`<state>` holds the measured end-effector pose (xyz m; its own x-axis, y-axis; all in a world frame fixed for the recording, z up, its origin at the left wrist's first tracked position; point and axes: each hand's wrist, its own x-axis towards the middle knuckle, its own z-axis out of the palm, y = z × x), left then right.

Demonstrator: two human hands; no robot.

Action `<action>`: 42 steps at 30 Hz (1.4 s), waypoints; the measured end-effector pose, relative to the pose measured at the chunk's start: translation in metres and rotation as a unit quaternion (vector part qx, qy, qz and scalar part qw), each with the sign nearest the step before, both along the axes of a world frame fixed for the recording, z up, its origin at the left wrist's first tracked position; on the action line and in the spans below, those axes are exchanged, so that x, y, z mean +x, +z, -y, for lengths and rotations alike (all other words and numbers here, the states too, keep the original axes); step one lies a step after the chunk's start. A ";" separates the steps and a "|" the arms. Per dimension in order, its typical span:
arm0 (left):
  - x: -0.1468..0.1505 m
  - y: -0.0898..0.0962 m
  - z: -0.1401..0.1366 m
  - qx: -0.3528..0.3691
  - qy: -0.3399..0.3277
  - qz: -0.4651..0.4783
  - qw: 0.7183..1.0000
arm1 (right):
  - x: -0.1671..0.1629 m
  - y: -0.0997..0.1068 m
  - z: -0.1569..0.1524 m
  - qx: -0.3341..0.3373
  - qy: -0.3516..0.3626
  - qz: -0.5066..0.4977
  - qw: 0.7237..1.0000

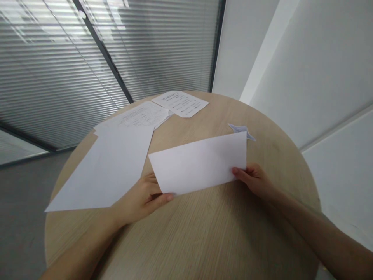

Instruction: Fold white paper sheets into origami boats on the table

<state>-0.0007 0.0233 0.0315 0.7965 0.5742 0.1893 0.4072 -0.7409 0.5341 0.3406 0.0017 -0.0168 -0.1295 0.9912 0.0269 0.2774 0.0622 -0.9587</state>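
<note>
A blank white sheet of paper [201, 161], long and narrow in outline, is held up over the table between both hands, its right end higher than its left. My left hand [147, 196] grips the lower left corner, thumb along the bottom edge and fingers behind. At the right end, my right hand [253, 179] pinches the paper with the thumb in front; the other fingers are partly hidden behind it. Just past the sheet's upper right corner lies a small folded paper piece [243, 129] with pointed ends, partly covered by the sheet.
The round wooden table [186, 233] fills the middle. A large blank sheet [107, 171] lies at its left, overlapping printed pages [142, 114]. Another printed sheet [182, 103] rests at the far edge. Beyond stand window blinds [166, 46] and a white wall [320, 58].
</note>
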 end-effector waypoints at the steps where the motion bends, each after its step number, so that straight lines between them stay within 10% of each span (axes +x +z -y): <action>1: 0.002 0.001 0.000 -0.013 0.006 0.017 1.000 | -0.002 -0.001 0.000 -0.003 -0.021 -0.003 1.000; 12: 0.004 0.002 0.006 -0.113 0.132 0.027 0.985 | -0.015 0.002 0.002 0.022 -0.115 0.077 0.990; 19: 0.012 -0.003 0.013 0.193 0.250 0.067 0.946 | -0.021 0.010 0.004 0.051 -0.080 0.211 0.973; 25: 0.022 0.001 0.024 0.416 0.169 0.004 0.894 | -0.021 0.008 0.002 0.049 -0.045 0.217 0.974; 42: 0.030 -0.011 0.021 0.307 0.092 -0.164 0.933 | -0.028 0.014 0.006 0.129 0.010 0.257 0.958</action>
<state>0.0291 0.0018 0.0200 0.7686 0.5698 0.2910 0.6238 -0.7684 -0.1430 0.3129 -0.0038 -0.0027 -0.2110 0.9573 0.1977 0.7049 0.2892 -0.6477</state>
